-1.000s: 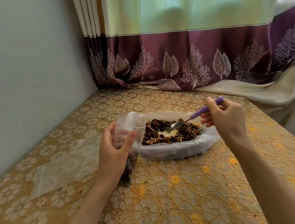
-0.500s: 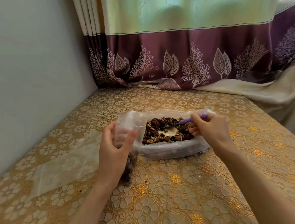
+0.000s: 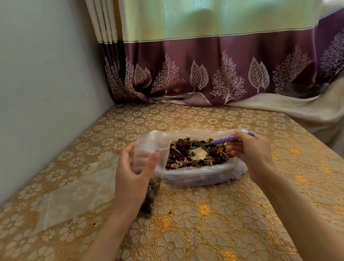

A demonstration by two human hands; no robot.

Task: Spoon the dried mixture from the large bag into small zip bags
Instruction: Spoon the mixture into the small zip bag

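Note:
A large clear bag point(image 3: 203, 175) lies open on the table, filled with brown dried mixture point(image 3: 181, 152). My right hand point(image 3: 249, 153) grips a spoon by its purple handle point(image 3: 227, 140); the metal bowl dips into the mixture near the bag's middle. My left hand point(image 3: 131, 174) holds a small zip bag point(image 3: 150, 148) upright by its open top, just left of the large bag. Dark mixture fills the small bag's lower part point(image 3: 149, 198), half hidden behind my wrist.
Several flat clear zip bags point(image 3: 73, 191) lie on the gold patterned tablecloth point(image 3: 195, 231) to the left. A grey wall point(image 3: 41, 99) runs along the left side. A green and purple curtain point(image 3: 223, 64) hangs at the back.
My right hand has moved left and down from above the large bag's right end, bringing the spoon's bowl down into the mixture. My left hand and the small bag have stayed put.

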